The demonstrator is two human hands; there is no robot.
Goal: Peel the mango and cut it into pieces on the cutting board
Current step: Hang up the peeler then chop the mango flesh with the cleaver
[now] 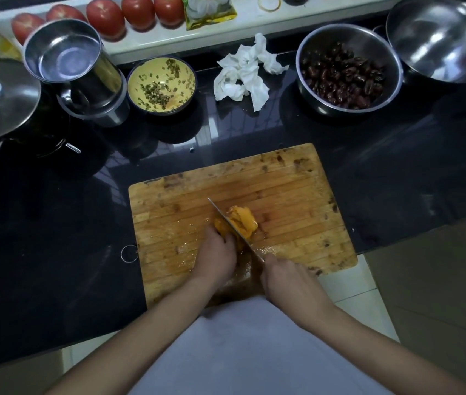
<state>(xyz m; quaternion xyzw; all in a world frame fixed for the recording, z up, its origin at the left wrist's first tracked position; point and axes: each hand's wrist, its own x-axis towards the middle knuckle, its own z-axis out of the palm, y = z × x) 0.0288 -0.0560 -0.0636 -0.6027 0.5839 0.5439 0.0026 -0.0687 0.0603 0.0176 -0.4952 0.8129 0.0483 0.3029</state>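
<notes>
A peeled orange mango (241, 220) lies near the middle of the wooden cutting board (288, 192). My left hand (217, 256) presses on the mango's near left side and holds it down. My right hand (288, 283) grips the handle of a knife (227, 220), which is hidden in the fist. The blade runs diagonally up and left across the top of the mango. Wet juice marks shine on the board around the fruit.
On the black counter behind the board stand a steel bowl of dark fruit (345, 72), an empty steel bowl (439, 38), crumpled white tissue (247, 69), a yellow bowl of chopped greens (161, 85), a steel jar (75, 64) and a pot lid (1, 98). Tomatoes (103, 17) line the back ledge.
</notes>
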